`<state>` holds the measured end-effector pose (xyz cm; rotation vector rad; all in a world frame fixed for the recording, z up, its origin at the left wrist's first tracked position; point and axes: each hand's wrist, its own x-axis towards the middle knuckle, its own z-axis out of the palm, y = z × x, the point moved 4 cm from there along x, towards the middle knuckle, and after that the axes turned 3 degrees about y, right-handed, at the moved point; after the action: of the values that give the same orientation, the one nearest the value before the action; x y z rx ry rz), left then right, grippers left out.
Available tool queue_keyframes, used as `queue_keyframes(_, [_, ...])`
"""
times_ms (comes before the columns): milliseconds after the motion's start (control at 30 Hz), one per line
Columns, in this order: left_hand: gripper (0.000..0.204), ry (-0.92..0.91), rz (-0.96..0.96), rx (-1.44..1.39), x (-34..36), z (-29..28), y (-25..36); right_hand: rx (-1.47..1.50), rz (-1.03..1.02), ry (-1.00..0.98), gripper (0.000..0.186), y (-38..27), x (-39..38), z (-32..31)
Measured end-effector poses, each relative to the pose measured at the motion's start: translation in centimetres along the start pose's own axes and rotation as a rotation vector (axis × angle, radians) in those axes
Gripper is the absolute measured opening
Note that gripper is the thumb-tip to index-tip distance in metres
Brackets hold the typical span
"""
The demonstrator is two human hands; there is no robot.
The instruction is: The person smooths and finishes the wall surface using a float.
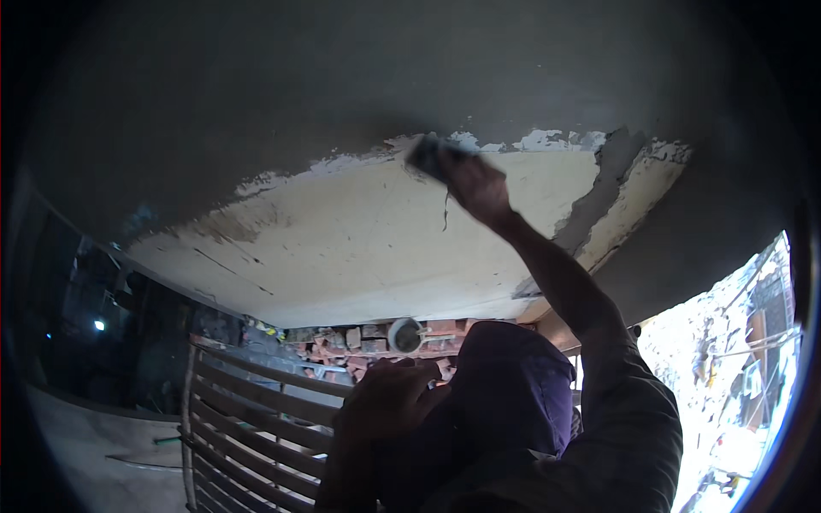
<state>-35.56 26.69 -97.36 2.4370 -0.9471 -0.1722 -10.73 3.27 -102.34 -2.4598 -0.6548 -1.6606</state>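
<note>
My right hand (481,190) reaches up to the wall, gripping a dark rectangular plastering float (434,160). Motion blurs both the hand and the float. The float lies at the ragged boundary between dark grey wet plaster (282,77) above and a cream-coloured wall patch (359,231) below. Low in the picture, my left hand (389,395) is in shadow with its fingers curled closed; whatever they may hold is hidden. Right beside it is a purple cloth-covered shape (517,385) that I cannot identify for certain.
Below the wall, a round pan (404,335) sits among red bricks (445,327). A slatted wooden frame (256,419) stands at lower left. A grey plaster strip (603,184) runs down the wall's right part. Bright daylight enters through an opening (727,385) at right.
</note>
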Motion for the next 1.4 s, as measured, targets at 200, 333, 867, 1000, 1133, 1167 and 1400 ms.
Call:
queue_keyframes(200, [0.035,-0.189,-0.056,-0.123,0.8,0.9,-1.2,-0.046,0.166,0.435,0.064,6.4,15.3,-6.0])
queue_keyframes(333, [0.035,-0.113,0.022,-0.082,-0.2,0.3,-1.2,-0.167,0.086,0.211,0.075,1.5,12.3,1.9])
queue_keyframes(867, [0.030,-0.055,0.107,-0.164,-0.3,0.5,-2.0,-0.086,-0.190,0.234,0.066,-0.7,20.2,-2.2])
queue_keyframes(1000, [0.031,-0.022,0.120,-0.196,-0.3,0.4,-2.0,-0.155,-0.316,0.044,0.076,-1.9,18.6,1.1])
queue_keyframes(1133, [0.032,-0.027,0.119,-0.142,-0.8,0.5,-1.8,-0.263,-0.465,-0.137,0.056,-6.5,6.4,10.8])
queue_keyframes(1167, [0.033,0.011,0.137,-0.127,-0.8,0.8,-1.7,-0.070,-0.413,-0.355,0.057,-6.9,2.7,12.4])
queue_keyframes(1400, [0.035,0.222,0.004,-0.474,-3.9,-1.0,-4.9,0.021,-0.440,-0.519,0.050,-13.8,2.3,10.6])
